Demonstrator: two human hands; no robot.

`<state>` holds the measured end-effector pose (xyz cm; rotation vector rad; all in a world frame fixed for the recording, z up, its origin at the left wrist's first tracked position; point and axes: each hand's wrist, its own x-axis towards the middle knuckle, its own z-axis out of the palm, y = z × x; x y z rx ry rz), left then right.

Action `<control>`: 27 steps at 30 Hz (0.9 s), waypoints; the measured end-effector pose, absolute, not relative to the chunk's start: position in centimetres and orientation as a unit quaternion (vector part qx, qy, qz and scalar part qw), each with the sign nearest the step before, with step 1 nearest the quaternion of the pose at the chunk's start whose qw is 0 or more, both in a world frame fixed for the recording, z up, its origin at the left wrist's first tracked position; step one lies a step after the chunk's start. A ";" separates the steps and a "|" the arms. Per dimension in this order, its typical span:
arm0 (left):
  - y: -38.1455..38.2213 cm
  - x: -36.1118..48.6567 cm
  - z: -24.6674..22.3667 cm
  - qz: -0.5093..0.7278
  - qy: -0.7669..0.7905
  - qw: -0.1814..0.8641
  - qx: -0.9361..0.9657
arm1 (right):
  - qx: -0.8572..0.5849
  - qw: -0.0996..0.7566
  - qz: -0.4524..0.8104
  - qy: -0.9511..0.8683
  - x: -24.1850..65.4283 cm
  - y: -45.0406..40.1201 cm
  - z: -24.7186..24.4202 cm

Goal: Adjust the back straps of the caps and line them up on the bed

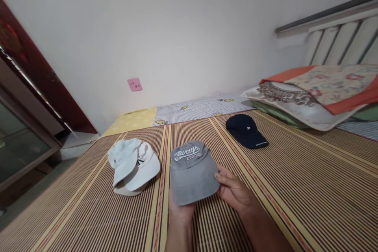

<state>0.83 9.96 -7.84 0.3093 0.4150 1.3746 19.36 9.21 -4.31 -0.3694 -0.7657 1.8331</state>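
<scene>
Right hand (233, 191) grips grey cap (193, 177); left hand (181, 212) underneath (grip hidden, can't tell); pale caps (125, 161) stacked, navy cap (243, 130) separate.

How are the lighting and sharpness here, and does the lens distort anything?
Head view: soft, muted light, with no strong glare on the gray cap; head view: its large lettering reads clearly, but the writing on the pink note is too small and soft; head view: the navy cap is dark, losing detail; head view: looks wide-angle, the red door frame slanting steeply.
</scene>
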 end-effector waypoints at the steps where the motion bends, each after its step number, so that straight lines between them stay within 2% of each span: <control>1: 9.8 1.0 -7.6 0.632 0.193 0.740 0.128 | -0.168 0.539 0.763 -0.315 19.7 9.4 -4.2; 8: 9.0 2.0 -4.9 0.629 0.155 0.752 0.123 | -0.222 0.567 0.746 -0.268 21.1 9.9 -3.8; 14: 9.2 2.6 -5.4 0.619 0.083 0.756 0.194 | -0.212 0.600 0.746 -0.196 20.3 10.1 -3.7; 21: 9.1 3.0 -5.0 0.642 0.123 0.731 0.196 | -0.212 0.565 0.755 -0.258 18.9 9.2 -2.9; 27: 8.5 4.0 -4.1 0.610 0.178 0.760 0.140 | -0.237 0.615 0.714 -0.235 19.8 8.9 -1.0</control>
